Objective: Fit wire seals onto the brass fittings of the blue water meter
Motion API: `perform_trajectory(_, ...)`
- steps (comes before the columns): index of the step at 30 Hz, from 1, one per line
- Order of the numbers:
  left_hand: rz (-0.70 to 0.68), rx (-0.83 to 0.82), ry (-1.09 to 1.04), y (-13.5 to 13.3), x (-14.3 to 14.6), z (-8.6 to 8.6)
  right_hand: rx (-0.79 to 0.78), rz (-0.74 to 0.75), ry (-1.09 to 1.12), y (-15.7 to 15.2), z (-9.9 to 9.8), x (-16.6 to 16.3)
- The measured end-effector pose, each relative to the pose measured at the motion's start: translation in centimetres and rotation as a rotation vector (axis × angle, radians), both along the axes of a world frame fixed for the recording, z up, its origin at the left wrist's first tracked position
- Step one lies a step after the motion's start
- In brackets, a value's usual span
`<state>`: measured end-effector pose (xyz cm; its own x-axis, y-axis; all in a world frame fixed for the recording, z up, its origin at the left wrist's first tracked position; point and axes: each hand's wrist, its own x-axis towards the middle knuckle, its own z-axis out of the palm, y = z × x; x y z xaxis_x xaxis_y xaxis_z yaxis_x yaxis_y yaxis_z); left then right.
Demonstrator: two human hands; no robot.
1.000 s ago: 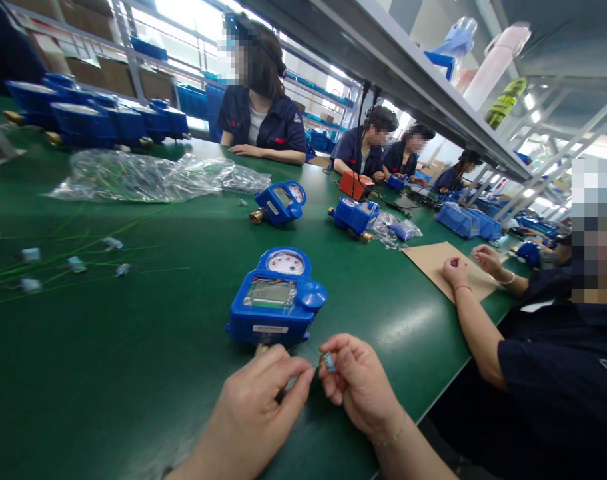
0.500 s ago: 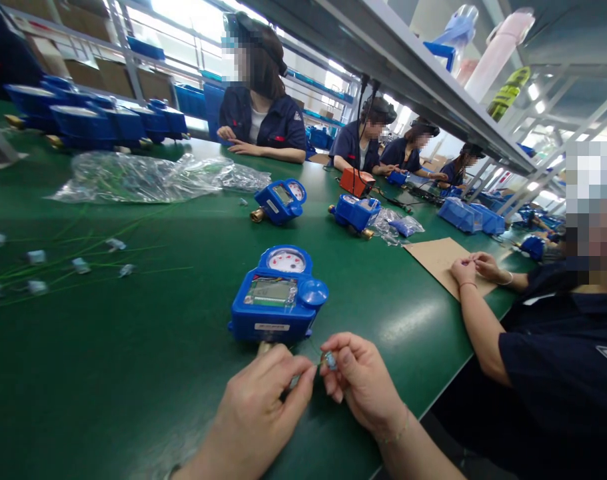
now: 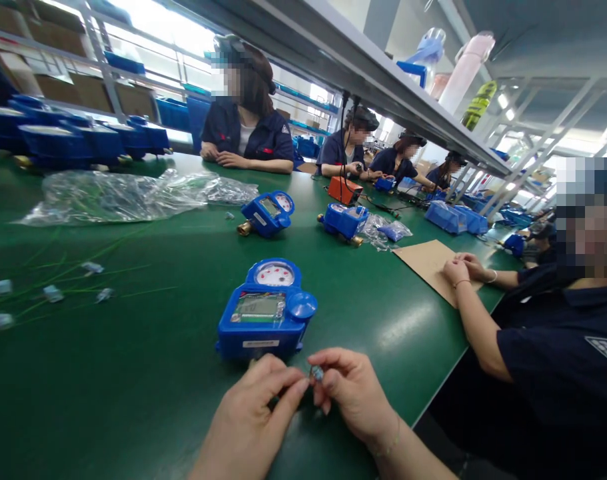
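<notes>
Head view has swung right; right hand (image 3: 357,392) clamps small connector (image 3: 317,373); left hand (image 3: 253,408) pinches together, contents unclear; meter (image 3: 256,331) beyond bears illegible label (image 3: 260,344).

The connector (image 3: 317,373) you hold is pale blue; the meter (image 3: 263,327) nearest you, blue, its white dial (image 3: 274,275) marked red; the table (image 3: 108,393), green; the cardboard (image 3: 426,263) near its right edge, tan.

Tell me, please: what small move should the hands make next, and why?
Perhaps hold the part steady in the right hand and bring the left hand slightly closer: the right pinches the part, and the left's thumb and finger are closed just beside it, near the meter. Whether the left holds anything, I cannot tell.
</notes>
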<state>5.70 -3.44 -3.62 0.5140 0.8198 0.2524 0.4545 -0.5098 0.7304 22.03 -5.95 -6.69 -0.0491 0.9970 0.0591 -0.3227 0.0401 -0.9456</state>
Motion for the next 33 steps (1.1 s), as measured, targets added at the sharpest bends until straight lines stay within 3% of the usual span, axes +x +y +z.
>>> perform_trajectory(5,0.054,-0.07,-0.017,-0.1,-0.14,0.24,0.061,-0.089,0.058,-0.16,0.19,-0.34)
perform_trajectory(9,0.033,-0.124,-0.014,-0.15,-0.27,0.46,0.018,-0.011,0.087,-0.24,0.2,-0.35)
perform_trajectory(15,0.035,-0.095,-0.03,-0.36,-0.14,0.37,0.069,-0.103,-0.095,-0.66,0.04,-0.26)
perform_trajectory(21,0.046,-0.197,-0.047,-0.59,-0.03,0.09,-0.037,0.0,0.023,-0.53,0.08,-0.18)
perform_trajectory(27,0.025,-0.23,-0.091,-0.64,-0.18,0.21,0.012,-0.021,0.022,-0.76,-0.04,-0.48)
perform_trajectory(33,0.114,-0.347,-0.135,-0.09,-0.15,0.27,0.019,0.059,0.031,-0.93,0.43,-0.4)
